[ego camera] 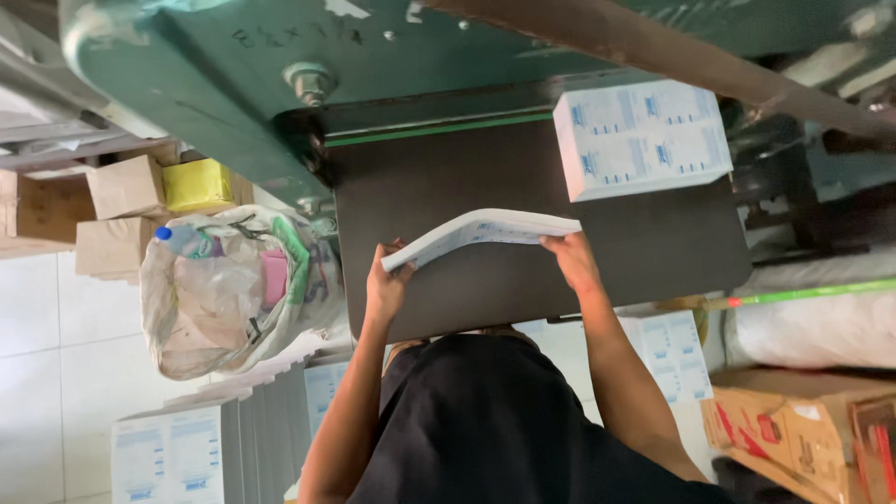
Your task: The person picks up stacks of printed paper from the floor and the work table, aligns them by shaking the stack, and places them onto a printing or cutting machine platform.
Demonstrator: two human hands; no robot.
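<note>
While two hands, left hand [385,285], right hand [571,261], grip one sheet bundle [481,233], one printed stack [639,138] nearby

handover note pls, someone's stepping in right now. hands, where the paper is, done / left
Left hand: grips the left end of a bowed sheaf of printed sheets.
Right hand: holds the sheaf's right end, fingers over the edge.
Sheaf is lifted above the dark machine table, not lying flat.
Squared stack of printed sheets sits at the table's far right, by the green machine body.
Done: one stack already on the table.
Left: the sheaf in hand is not yet set down; more printed stacks stand on the floor at left.
</note>
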